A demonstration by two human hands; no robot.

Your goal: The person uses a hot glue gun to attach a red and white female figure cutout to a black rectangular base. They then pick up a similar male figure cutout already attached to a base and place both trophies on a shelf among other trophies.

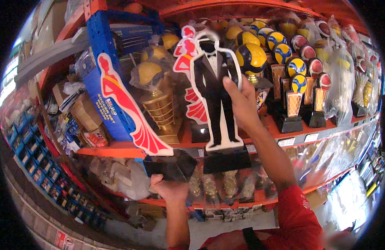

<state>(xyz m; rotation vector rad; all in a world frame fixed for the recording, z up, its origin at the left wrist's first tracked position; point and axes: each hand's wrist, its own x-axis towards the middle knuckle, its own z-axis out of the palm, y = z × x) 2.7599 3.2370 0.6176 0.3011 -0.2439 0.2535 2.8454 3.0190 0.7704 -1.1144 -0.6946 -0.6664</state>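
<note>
My left hand is closed from below around the black base of a trophy with a flat figure in a red gown, which leans to the left. My right hand grips the edge of a second trophy, a flat figure in a black tuxedo on a black block base. It stands almost upright, just in front of the shelf edge. Behind it, more red-gown figure trophies show in part, their lower ends mostly hidden.
An orange shelf bears gold ball trophies, with several small volleyball and basketball trophies at the right. A blue upright post stands left of them. Bagged trophies fill the shelf below; blue bins line the far left.
</note>
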